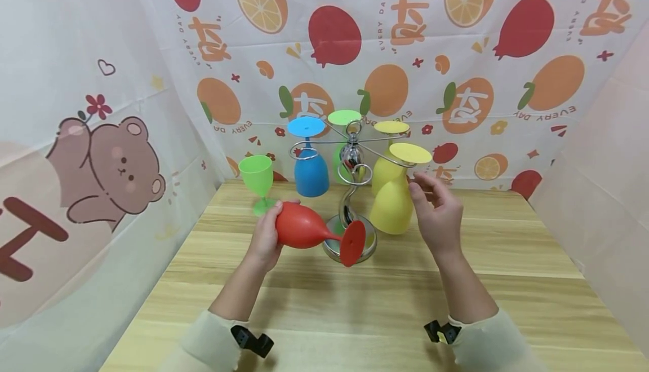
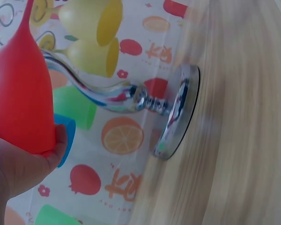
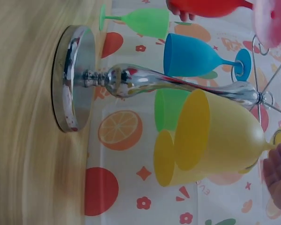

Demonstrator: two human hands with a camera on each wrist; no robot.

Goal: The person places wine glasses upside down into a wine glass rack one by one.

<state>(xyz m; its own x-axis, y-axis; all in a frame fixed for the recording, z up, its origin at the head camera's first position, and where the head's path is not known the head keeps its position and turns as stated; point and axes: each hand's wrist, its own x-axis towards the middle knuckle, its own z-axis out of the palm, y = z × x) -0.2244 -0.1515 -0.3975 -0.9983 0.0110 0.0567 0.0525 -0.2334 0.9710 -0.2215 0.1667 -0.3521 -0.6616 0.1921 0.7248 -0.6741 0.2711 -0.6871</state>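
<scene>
My left hand grips the bowl of a red goblet, tipped sideways with its foot toward the right, in front of a chrome goblet rack. Beside the front yellow goblet, which hangs upside down from the rack, is my right hand with loosely bent fingers. In the right wrist view its fingertips come close to that goblet's stem; whether they touch it I cannot tell. Another yellow goblet, a blue goblet and a green goblet also hang inverted.
A second green goblet stands upright on the wooden table at the back left. The rack's round base rests near the middle. Behind the table hangs a fruit-print cloth, with a bear-print cloth at the left.
</scene>
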